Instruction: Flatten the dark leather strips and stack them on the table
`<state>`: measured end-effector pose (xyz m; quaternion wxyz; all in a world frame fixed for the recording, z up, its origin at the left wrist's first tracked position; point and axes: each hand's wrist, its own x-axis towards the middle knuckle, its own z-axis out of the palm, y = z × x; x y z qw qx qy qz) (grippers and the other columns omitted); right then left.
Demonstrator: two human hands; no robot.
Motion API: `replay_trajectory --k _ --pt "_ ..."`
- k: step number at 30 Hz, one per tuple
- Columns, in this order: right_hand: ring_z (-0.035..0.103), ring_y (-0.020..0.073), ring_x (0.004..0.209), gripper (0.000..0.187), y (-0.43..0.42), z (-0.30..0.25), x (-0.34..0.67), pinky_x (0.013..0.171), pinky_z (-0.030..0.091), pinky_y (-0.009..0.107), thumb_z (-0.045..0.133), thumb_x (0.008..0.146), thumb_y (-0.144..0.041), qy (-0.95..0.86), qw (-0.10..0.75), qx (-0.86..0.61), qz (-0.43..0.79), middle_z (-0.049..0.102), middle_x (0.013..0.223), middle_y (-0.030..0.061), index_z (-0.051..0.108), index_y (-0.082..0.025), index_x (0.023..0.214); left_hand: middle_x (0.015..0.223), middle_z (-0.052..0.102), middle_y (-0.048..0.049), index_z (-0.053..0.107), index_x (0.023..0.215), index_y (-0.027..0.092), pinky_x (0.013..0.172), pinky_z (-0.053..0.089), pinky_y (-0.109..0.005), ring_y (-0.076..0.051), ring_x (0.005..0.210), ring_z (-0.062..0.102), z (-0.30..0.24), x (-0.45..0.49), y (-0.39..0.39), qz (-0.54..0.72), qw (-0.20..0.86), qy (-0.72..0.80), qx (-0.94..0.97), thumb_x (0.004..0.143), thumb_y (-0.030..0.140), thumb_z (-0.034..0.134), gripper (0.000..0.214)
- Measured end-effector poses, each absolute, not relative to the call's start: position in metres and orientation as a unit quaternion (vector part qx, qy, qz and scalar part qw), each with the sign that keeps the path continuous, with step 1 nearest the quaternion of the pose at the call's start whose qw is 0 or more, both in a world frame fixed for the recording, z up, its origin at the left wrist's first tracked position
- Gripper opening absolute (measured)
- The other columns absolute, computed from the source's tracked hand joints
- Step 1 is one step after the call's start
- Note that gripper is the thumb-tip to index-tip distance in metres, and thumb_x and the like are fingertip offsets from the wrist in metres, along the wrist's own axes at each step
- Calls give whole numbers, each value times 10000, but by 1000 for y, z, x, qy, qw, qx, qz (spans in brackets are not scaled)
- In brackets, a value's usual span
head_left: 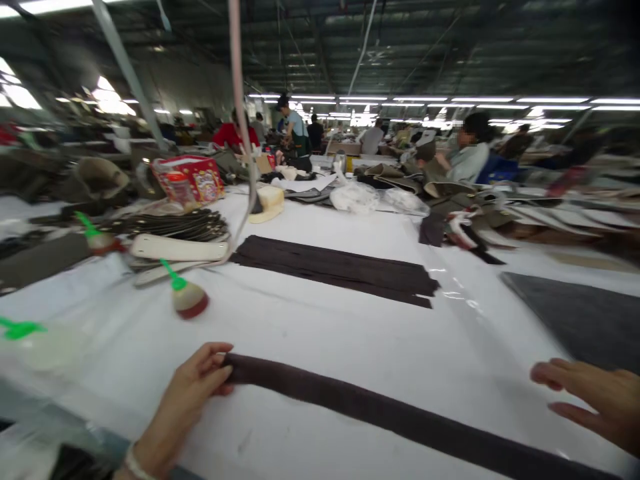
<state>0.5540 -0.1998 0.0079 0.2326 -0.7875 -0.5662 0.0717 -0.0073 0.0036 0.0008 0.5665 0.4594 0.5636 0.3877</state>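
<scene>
A long dark brown strip [370, 403], looking like leather or fabric, runs across the white tabletop toward the lower right. Its left end is pinched between the thumb and fingers of my left hand [197, 380]. My right hand [593, 397] is raised above the strip at the right, slightly blurred, thumb apart from the fingers and nothing between them. Beyond the strip lies a stack of similar dark strips [335, 267], with uneven ends on the right.
Green-tipped squeeze bottles stand at left, one [190, 299] holding reddish liquid. Behind it are pale straps [180, 248] and stacked dark pieces [180, 223]. A hanging hose [239, 87] comes down near them. A dark grey sheet [585, 317] lies right. Several people work farther back.
</scene>
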Motion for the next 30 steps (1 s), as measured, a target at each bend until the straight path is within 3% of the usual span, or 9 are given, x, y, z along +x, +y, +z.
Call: replay_trajectory --k 1,3,6,8,11,16,21,24,30 --pt "586 252 690 331 -175 1 526 630 407 450 560 777 -593 -600 245 -756 91 648 879 156 708 -307 853 722 591 18 603 908 161 544 551 -231 -175 686 636 3 -7 3 385 584 551 456 537 337 789 451" --pt "604 266 792 414 -126 -5 452 694 451 425 460 843 -646 -652 250 -701 145 647 954 119 683 -328 986 706 570 27 583 906 158 537 539 -228 -154 659 620 3 -8 4 393 589 541 454 563 304 742 405" --pt "557 271 1062 378 -68 6 323 924 427 402 482 893 -528 -734 250 -590 225 598 1181 95 623 -292 1152 698 572 20 564 898 150 510 524 -231 -137 607 600 1 -9 6 407 568 550 458 562 284 696 385" --pt "525 250 1117 370 -41 18 249 965 399 391 480 917 -395 -768 226 -538 265 568 1237 101 571 -228 1235 695 566 23 550 914 149 496 511 -227 -121 572 580 0 -10 5 412 559 548 466 571 282 664 384" --pt "536 241 1060 318 -12 28 176 916 385 404 533 888 -214 -790 177 -528 255 608 1153 82 574 -192 1203 690 553 33 528 947 154 490 504 -238 -106 530 552 -3 -11 3 415 550 538 486 599 296 621 387" --pt "556 236 893 187 2 17 142 797 347 394 554 801 -58 -775 154 -566 236 646 898 30 625 -191 911 771 583 -17 527 989 165 505 504 -270 -169 658 583 -12 -19 0 421 495 555 520 669 236 576 331" --pt "531 230 915 207 2 5 142 786 298 380 555 806 -44 -770 158 -576 224 634 929 21 616 -207 918 1090 580 -80 549 1124 210 839 505 -427 -228 980 547 -12 -29 -14 406 245 538 697 849 154 483 288" --pt "522 223 922 212 4 0 140 779 290 364 555 810 -48 -768 164 -576 225 628 941 13 615 -215 926 1073 609 -79 571 1117 195 857 507 -444 -237 995 549 -11 -33 -21 305 100 433 843 917 100 371 299" --pt "506 216 923 246 6 -10 139 770 280 348 533 816 -40 -774 185 -562 226 618 959 2 616 -232 946 1174 610 -117 540 1208 97 905 524 -421 -253 1061 557 -16 -43 -20 201 -30 361 910 931 89 341 340"
